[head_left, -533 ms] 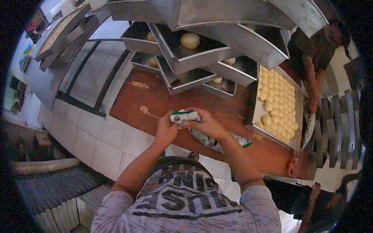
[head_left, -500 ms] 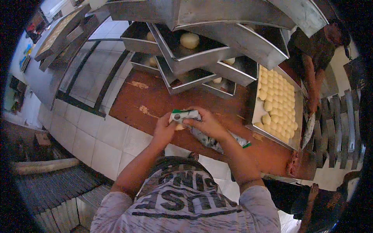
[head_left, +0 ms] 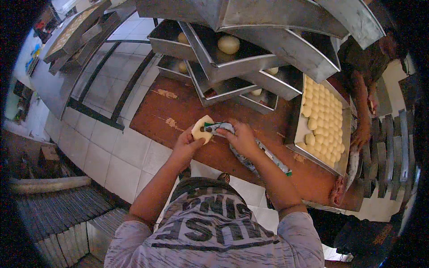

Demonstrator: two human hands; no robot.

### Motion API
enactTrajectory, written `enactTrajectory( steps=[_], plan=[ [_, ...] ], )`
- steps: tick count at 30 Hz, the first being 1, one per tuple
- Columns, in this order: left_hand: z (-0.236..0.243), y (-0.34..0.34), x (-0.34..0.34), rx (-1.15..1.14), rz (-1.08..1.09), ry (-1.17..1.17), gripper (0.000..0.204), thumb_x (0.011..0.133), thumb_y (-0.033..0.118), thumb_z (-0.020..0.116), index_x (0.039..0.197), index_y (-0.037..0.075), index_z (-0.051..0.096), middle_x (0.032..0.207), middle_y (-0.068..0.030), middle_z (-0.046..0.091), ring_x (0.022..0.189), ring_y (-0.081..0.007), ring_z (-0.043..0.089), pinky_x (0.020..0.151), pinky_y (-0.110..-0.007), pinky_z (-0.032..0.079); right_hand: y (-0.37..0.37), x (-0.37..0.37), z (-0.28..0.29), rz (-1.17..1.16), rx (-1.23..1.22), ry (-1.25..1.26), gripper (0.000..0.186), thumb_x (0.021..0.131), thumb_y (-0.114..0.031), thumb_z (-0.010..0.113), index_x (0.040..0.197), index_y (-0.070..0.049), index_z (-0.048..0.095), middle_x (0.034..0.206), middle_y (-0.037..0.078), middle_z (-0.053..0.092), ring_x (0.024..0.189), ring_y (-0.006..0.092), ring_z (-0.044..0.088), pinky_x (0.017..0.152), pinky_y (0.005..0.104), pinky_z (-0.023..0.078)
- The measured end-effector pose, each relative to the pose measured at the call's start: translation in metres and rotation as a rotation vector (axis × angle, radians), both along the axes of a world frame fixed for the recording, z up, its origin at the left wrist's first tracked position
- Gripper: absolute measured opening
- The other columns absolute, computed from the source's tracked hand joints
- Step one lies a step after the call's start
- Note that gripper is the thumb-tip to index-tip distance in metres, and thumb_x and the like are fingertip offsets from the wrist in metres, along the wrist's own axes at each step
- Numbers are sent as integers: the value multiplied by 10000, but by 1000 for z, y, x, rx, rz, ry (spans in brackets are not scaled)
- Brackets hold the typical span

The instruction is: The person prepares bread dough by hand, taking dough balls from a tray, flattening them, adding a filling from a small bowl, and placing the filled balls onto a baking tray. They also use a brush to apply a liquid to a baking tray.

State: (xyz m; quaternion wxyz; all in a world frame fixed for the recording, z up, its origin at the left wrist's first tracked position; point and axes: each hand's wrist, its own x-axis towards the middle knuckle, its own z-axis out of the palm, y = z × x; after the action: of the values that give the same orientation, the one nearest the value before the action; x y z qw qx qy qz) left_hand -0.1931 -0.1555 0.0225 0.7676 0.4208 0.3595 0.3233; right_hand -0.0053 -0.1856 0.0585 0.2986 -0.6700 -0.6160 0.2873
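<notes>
Over the near edge of the brown table, my left hand [head_left: 184, 145] pinches a flattened piece of pale dough [head_left: 199, 136], tilted up on its side. My right hand [head_left: 242, 139] is closed around the end of a silvery plastic filling packet [head_left: 223, 128] with green print. The packet's open tip touches the dough, and a small dark lump of filling [head_left: 207, 129] shows there. Below my right hand, a long section of the same kind of silvery wrapping [head_left: 268, 156] runs down to the right across the table; my hand and forearm cover part of it.
Metal pans [head_left: 241, 69], several holding a dough ball [head_left: 228, 44], are stacked crosswise ahead. A tray [head_left: 292, 134] of dough balls stands right. Another person's hand [head_left: 361, 134] is beyond it, near another packet [head_left: 354, 165]. More pans [head_left: 386, 154] stand at far right.
The dough, mostly hidden below the packet before, now stands raised in my left hand. My right hand has turned the packet's tip toward it, and dark filling has come into view.
</notes>
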Motion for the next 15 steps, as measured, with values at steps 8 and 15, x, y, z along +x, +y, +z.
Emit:
enactTrajectory(
  steps=[8,15],
  plan=[
    [41,8,-31,-50,143,-196,610,706,-64,480,1296,34,359,1260,-110,450,1179,-237,432,977,-339,357,1,4,-7,61,-65,-117,437,754,-386,635,1048,-65,590,900,176,615,859,357,577,786,434,443],
    [74,-29,-23,404,-31,-34,663,801,23,538,1375,64,209,1285,-122,423,1160,-211,439,967,-338,363,-11,-26,61,122,541,-116,454,648,-289,729,1052,-108,629,937,90,574,948,287,485,808,357,407]
  ],
)
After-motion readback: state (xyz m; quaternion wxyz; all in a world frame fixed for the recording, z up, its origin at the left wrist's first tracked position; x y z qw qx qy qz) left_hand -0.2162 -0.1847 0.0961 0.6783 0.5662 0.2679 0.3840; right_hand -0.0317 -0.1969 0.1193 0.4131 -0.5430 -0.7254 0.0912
